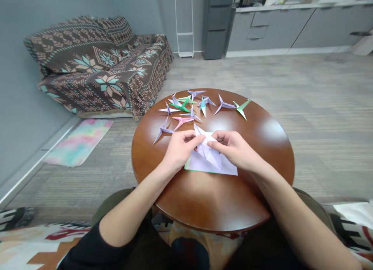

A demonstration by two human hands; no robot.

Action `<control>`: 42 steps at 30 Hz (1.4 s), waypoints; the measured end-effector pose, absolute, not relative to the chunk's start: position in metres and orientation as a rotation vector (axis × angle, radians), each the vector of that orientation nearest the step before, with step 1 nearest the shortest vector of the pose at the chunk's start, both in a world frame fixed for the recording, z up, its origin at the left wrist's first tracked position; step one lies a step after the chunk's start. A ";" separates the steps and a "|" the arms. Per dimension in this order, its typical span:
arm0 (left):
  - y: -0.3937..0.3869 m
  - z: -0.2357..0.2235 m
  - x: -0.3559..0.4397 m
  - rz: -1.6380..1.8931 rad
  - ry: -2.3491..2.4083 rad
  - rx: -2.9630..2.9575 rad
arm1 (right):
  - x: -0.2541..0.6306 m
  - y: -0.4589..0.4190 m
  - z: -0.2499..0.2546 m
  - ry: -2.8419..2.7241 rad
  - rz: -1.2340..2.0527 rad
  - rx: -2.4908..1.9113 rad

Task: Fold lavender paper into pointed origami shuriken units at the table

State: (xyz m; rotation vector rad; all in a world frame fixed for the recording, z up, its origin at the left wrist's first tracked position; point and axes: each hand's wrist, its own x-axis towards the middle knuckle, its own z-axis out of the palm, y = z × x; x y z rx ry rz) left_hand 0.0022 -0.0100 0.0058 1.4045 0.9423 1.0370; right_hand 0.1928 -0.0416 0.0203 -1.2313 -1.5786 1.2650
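Between my hands is a partly folded pale lilac origami paper [210, 154], with pointed flaps reaching up and down. My left hand [184, 145] pinches its left side, thumb on top. On its right side, my right hand [230, 146] grips the paper with thumb and bent fingers. Beneath it lies a stack of paper sheets [201, 164], lilac on top with a green edge showing. Folded paper cranes stand just beyond my hands, among them a pink crane [183, 120], a lilac crane [163, 130] and a green crane [241, 107].
Everything rests on a round brown wooden table [210, 208] with a curved edge close to my knees. A sofa [107, 68] under a patterned cover stands at the far left, near a colourful mat [81, 141]. Grey kitchen cabinets [279, 29] line the back.
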 end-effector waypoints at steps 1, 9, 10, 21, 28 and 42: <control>-0.009 0.004 0.002 1.056 0.939 1.395 | 0.192 -0.042 0.021 -1.551 1.257 -1.244; -0.009 -0.003 0.003 1.114 0.918 1.291 | 0.190 -0.043 0.023 -1.509 1.228 -1.275; -0.010 -0.002 0.004 1.092 0.915 1.285 | 0.190 -0.043 0.022 -1.501 1.227 -1.278; -0.012 -0.005 0.008 1.027 0.801 1.058 | 0.192 -0.041 0.019 -1.541 1.188 -1.233; -0.013 -0.006 0.009 1.041 0.803 1.035 | 0.191 -0.042 0.020 -1.554 1.204 -1.222; -0.010 0.003 0.010 1.176 0.807 0.963 | 0.187 -0.045 0.023 -1.549 1.160 -1.205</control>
